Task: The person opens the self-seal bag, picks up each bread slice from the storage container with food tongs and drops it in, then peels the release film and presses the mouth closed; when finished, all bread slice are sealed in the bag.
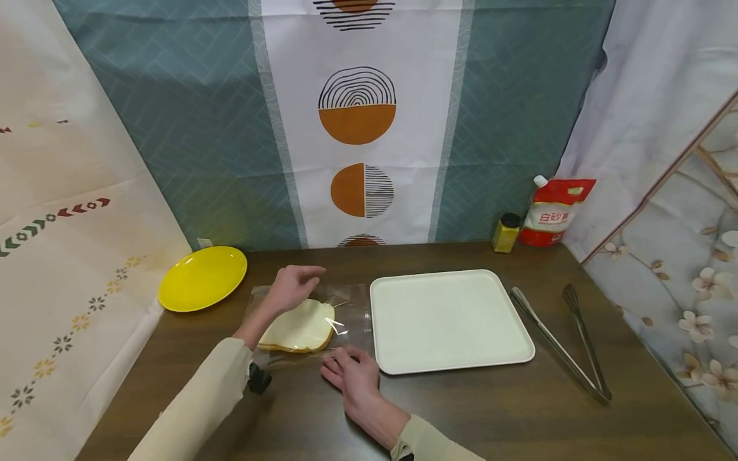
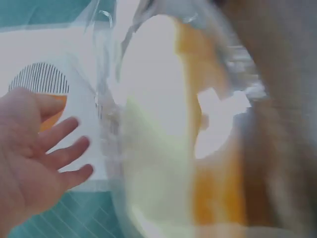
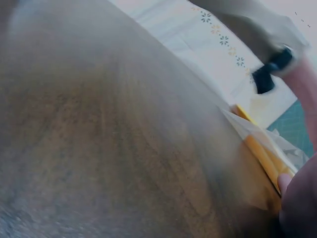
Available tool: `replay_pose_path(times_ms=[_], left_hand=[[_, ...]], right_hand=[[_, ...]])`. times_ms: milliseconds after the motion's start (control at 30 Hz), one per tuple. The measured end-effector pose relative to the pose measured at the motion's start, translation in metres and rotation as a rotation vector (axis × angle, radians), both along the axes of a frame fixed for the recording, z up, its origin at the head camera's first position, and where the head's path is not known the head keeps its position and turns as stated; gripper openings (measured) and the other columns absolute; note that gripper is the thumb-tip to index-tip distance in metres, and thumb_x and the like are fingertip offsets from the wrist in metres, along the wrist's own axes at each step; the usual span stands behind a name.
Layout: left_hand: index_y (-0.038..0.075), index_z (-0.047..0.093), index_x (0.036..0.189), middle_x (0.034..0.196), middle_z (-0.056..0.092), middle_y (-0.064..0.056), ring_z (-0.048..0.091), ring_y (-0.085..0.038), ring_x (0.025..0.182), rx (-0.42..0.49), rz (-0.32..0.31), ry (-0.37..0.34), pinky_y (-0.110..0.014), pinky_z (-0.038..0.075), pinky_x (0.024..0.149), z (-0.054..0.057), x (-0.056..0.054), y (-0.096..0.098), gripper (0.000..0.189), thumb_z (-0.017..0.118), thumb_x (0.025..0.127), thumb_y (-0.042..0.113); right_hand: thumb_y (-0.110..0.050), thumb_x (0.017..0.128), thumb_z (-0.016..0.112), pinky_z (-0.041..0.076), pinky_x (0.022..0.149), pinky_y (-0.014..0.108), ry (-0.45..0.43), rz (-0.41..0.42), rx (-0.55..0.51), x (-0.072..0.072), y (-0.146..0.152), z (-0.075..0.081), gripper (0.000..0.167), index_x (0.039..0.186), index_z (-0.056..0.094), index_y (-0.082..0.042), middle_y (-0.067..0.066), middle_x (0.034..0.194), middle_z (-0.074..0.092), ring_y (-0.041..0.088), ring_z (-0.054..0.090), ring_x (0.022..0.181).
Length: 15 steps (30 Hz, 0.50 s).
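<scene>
Flat white bread with brown crust (image 1: 300, 326) in clear plastic bag (image 1: 355, 315), on brown wooden table (image 1: 461, 410), beside white tray (image 1: 450, 323); probably light, squashy, slippery outside, best held by loose edge; left hand (image 1: 291, 288) loose, empty; right hand (image 1: 357, 378) at bag, can't tell if pinching

The person's left hand (image 2: 39, 153) fills the lower left of the frame, its fingers slightly bent and spread, with their tips pointing toward a clear plastic bag (image 2: 218, 124). Inside the bag, pale sliced bread (image 2: 156, 129) with an orange-brown edge runs down the centre. Behind the hand hangs a teal-and-white cloth (image 2: 64, 213) bearing a half-striped, half-orange circle (image 2: 42, 79). A blurred brown surface (image 2: 292, 124) occupies the right side.
</scene>
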State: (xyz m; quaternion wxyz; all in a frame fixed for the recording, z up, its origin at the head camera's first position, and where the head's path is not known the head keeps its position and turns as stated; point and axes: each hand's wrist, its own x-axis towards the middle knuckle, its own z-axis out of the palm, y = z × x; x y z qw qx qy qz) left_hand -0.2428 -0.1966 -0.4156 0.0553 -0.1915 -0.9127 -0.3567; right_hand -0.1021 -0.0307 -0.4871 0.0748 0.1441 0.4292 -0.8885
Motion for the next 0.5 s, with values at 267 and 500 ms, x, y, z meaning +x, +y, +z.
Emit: replay_pose_path(times_ms=[267,500], left_hand=[[-0.003,0.062,0.132,0.131,0.063,-0.019,0.059,-0.034,0.121,-0.185,-0.264,-0.267,-0.048,0.049,0.098,0.008,-0.034,0.021,0.036,0.056,0.097,0.000],[-0.002,0.067,0.127,0.126,0.066,-0.017,0.060,-0.033,0.120,-0.215,-0.365,-0.358,-0.046,0.050,0.097,0.005,-0.042,0.028,0.034,0.054,0.096,-0.006]], right_hand=[[0.000,0.098,0.059,0.056,0.086,0.044,0.027,0.012,0.012,0.006,0.000,0.000,0.028,0.117,0.042,0.012,0.025,0.105,0.067,0.031,0.067,0.102],[0.001,0.099,0.056,0.054,0.089,0.045,0.030,-0.006,-0.007,0.008,0.000,0.000,0.054,0.139,0.027,0.021,0.035,0.126,0.054,0.037,0.062,0.112]])
